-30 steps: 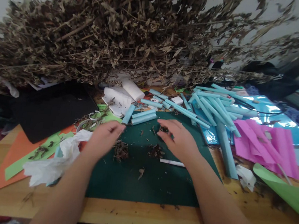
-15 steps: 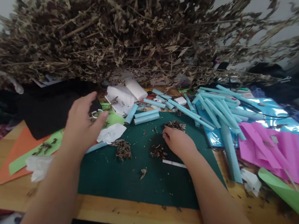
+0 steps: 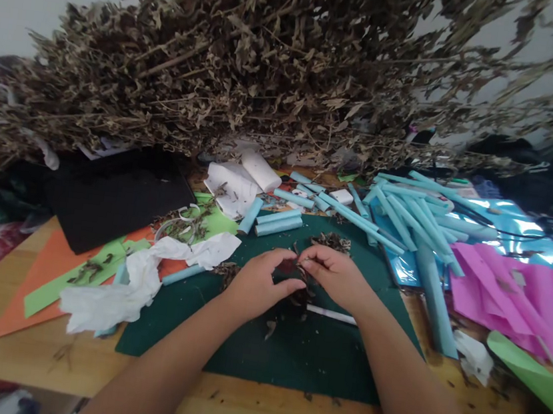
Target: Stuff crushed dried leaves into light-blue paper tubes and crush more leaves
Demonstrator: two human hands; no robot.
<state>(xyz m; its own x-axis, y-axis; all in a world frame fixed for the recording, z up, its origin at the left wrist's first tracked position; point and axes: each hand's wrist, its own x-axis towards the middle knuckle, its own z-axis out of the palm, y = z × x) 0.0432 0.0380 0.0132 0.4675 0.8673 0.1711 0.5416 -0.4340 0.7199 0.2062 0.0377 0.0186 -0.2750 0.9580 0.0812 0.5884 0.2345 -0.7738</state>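
My left hand (image 3: 257, 284) and my right hand (image 3: 337, 276) meet over the dark green cutting mat (image 3: 259, 346). Both pinch a small clump of dried leaves (image 3: 299, 270) between their fingertips. Loose leaf crumbs (image 3: 299, 298) lie on the mat under the hands, and another small leaf pile (image 3: 333, 242) sits just beyond my right hand. A thin white stick (image 3: 331, 315) lies on the mat below my right wrist. Crumpled white tissue (image 3: 147, 275) lies to the left of my left hand.
A big heap of dried leafy branches (image 3: 253, 70) fills the back of the wooden table (image 3: 12, 349). Several rolled light-blue paper tubes (image 3: 407, 213), pink paper (image 3: 512, 293), orange and green paper (image 3: 46, 273), a black sheet (image 3: 111, 193) and a white roll (image 3: 261, 170) surround the mat.
My left hand came back from the left edge of the mat to the middle. It now meets my right hand on a clump of dried leaves.
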